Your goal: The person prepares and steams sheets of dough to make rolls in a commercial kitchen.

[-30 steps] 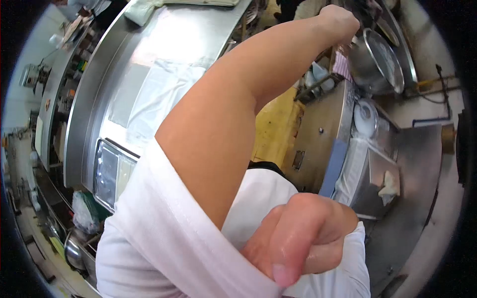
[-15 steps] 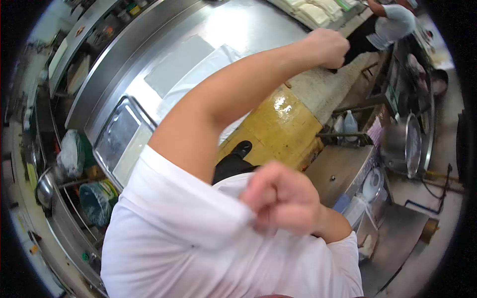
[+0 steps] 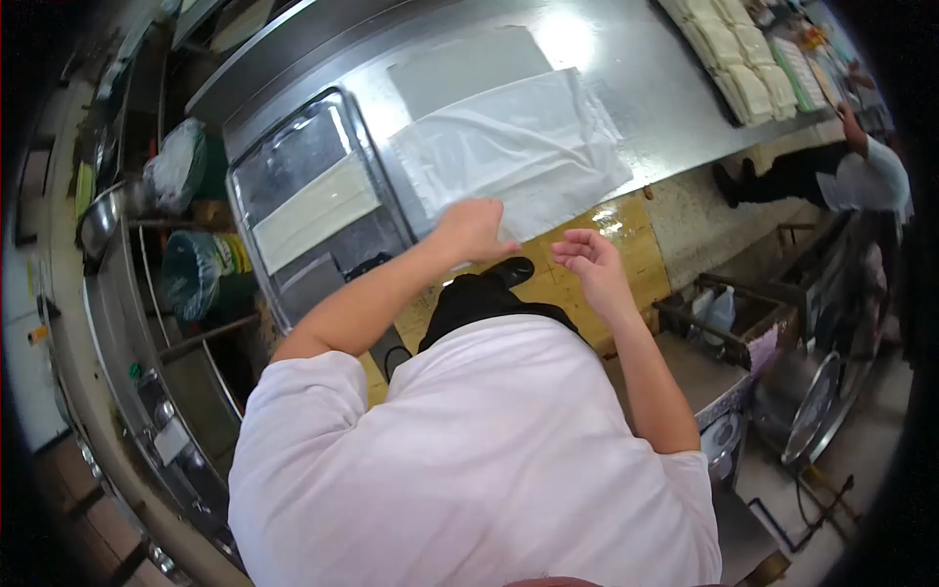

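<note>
My left hand is at the near edge of a thin, white, translucent sheet, overlapping it in this view. Its thumb stands apart from the bent fingers, and nothing shows between them. To its right, my right hand is raised over the floor with fingers loosely curved and apart, holding nothing. The wrinkled sheet lies on a steel table, partly over a flat grey rectangle. Left of it, a metal tray carries a long, flat, pale slab.
Pale folded pieces fill a tray at the table's far right. A co-worker stands beyond it. Lined bins and a metal bowl are at the left. A large pot stands at the lower right.
Both hands have come down in front of my waist; the left arm was stretched to the upper right and the right fist was near my chest. Fingers have loosened. The view has shifted.
</note>
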Tool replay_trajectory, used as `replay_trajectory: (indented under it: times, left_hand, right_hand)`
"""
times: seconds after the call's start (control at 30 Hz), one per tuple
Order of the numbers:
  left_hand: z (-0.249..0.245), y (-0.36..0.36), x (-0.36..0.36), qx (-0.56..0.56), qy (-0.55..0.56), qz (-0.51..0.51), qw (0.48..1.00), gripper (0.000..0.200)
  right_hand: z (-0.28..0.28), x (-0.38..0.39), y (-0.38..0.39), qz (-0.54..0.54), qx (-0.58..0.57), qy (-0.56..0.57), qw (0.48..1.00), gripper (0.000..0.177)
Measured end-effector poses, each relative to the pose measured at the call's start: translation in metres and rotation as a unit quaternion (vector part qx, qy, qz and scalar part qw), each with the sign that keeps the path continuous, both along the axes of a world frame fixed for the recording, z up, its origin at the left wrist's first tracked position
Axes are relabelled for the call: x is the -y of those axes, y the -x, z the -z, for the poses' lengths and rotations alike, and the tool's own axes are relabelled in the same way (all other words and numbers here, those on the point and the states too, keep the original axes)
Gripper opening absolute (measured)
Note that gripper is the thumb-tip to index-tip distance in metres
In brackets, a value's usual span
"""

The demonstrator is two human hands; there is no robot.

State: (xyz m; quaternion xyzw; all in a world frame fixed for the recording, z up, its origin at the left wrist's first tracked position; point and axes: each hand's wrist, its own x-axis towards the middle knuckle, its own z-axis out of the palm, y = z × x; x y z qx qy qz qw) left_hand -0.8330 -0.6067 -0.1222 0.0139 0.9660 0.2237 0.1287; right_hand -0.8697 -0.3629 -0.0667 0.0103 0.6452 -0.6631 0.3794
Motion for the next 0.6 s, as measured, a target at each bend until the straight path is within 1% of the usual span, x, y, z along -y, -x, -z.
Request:
replay_trajectory:
  times: [0.03,0.07,0.1,0.13,0.17,0.2,0.23,0.27,0.3,0.33,0.37,0.4,0.43,0.5,0.53,0.57,0.6]
  left_hand:
    - [0.007,-0.014,0.001,-0.040,0.015,-0.017,0.999,0.031]
    - [0.016,-0.022,0.003,-0.028,0.024,-0.035,0.999,0.031]
    - [0.022,-0.024,0.003,-0.017,0.030,-0.012,0.999,0.031]
    - [0.028,-0.023,0.004,-0.008,0.035,0.011,0.999,0.032]
    - [0.031,-0.021,0.007,-0.007,0.027,0.019,0.999,0.029]
    - [0.033,-0.018,0.009,-0.007,0.016,0.030,0.999,0.026]
    - [0.027,-0.013,0.010,-0.002,0.018,0.017,1.000,0.026]
    - [0.015,-0.005,0.012,0.036,-0.005,-0.009,0.999,0.023]
    - [0.007,0.003,0.013,0.072,-0.029,-0.033,0.996,0.021]
    - [0.008,0.010,0.014,0.035,-0.048,-0.062,0.996,0.020]
    - [0.009,0.017,0.014,-0.003,-0.066,-0.090,0.994,0.019]
    - [0.004,0.024,0.017,-0.003,-0.065,-0.098,0.993,0.019]
    - [-0.007,0.033,0.022,-0.010,-0.086,-0.105,0.991,0.020]
    - [-0.020,0.046,0.028,-0.018,-0.109,-0.118,0.987,0.021]
    - [-0.023,0.052,0.031,-0.054,-0.123,-0.128,0.983,0.023]
    - [-0.026,0.055,0.033,-0.090,-0.138,-0.137,0.977,0.026]
    - [-0.035,0.056,0.034,-0.091,-0.138,-0.140,0.976,0.026]
  right_hand:
    - [0.014,0.002,0.001,-0.022,-0.037,-0.044,0.998,0.039]
    - [0.029,0.004,-0.001,-0.048,-0.072,-0.084,0.993,0.039]
    - [0.037,0.006,-0.001,-0.068,-0.060,-0.075,0.993,0.039]
    - [0.046,0.009,0.002,-0.123,-0.124,-0.123,0.977,0.040]
    - [0.052,0.016,0.005,-0.174,-0.192,-0.168,0.951,0.042]
    - [0.053,0.024,0.005,-0.188,-0.190,-0.161,0.950,0.042]
    - [0.049,0.032,0.007,-0.203,-0.350,-0.184,0.896,0.044]
    - [0.044,0.041,0.010,-0.208,-0.502,-0.199,0.815,0.047]
    - [0.039,0.054,0.015,-0.208,-0.523,-0.198,0.803,0.051]
    - [0.037,0.066,0.024,-0.215,-0.524,-0.191,0.802,0.051]
    - [0.036,0.074,0.034,-0.203,-0.575,-0.216,0.763,0.052]
    - [0.039,0.081,0.044,-0.190,-0.623,-0.240,0.720,0.054]
    - [0.045,0.085,0.058,-0.194,-0.625,-0.235,0.718,0.054]
    - [0.059,0.085,0.088,-0.211,-0.646,-0.354,0.642,0.046]
    - [0.062,0.082,0.102,-0.214,-0.649,-0.351,0.640,0.046]
    - [0.065,0.077,0.115,-0.208,-0.643,-0.380,0.632,0.038]
    - [0.066,0.073,0.123,-0.202,-0.635,-0.409,0.623,0.030]
